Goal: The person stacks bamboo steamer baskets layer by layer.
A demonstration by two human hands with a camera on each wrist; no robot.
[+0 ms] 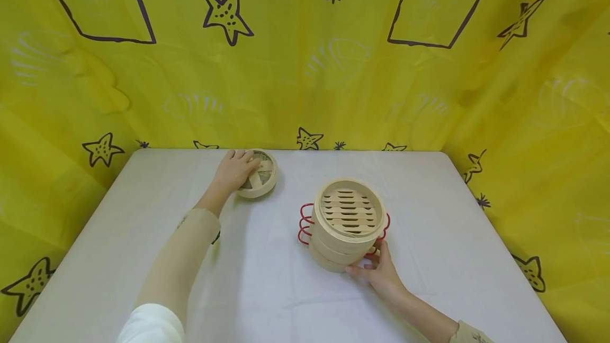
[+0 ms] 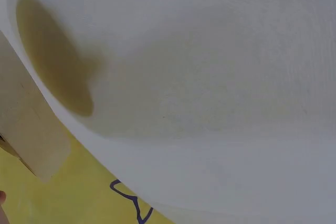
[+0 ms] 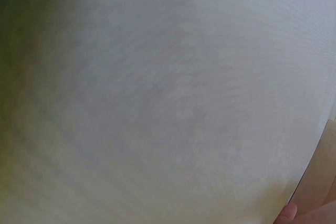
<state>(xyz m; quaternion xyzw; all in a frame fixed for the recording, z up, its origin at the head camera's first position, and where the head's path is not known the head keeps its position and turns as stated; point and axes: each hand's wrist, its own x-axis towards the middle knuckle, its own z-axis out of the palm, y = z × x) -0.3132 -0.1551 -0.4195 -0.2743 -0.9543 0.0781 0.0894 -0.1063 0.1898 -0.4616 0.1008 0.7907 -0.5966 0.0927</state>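
A round bamboo steamer lid [image 1: 257, 191] with crossed strips on top is at the back of the table, left of centre. My left hand [image 1: 234, 169] holds it from above, with the fingers over its top; part of the lid is hidden beneath them. In the left wrist view, the pale side of the lid [image 2: 31, 124] shows at the left edge, apart from a dark shadow. Right of centre stands a stacked bamboo steamer [image 1: 335, 245], its slatted top layer uncovered. My right hand [image 1: 382, 274] grips its lower right side, thumb in front and fingers near the red handles.
A white cloth covers the table [image 1: 267, 290]. Yellow curtains [image 1: 286, 78] with dark starfish drawings rise behind and along both sides. Red loop handles [image 1: 303, 223] stick out from the steamer's left side.
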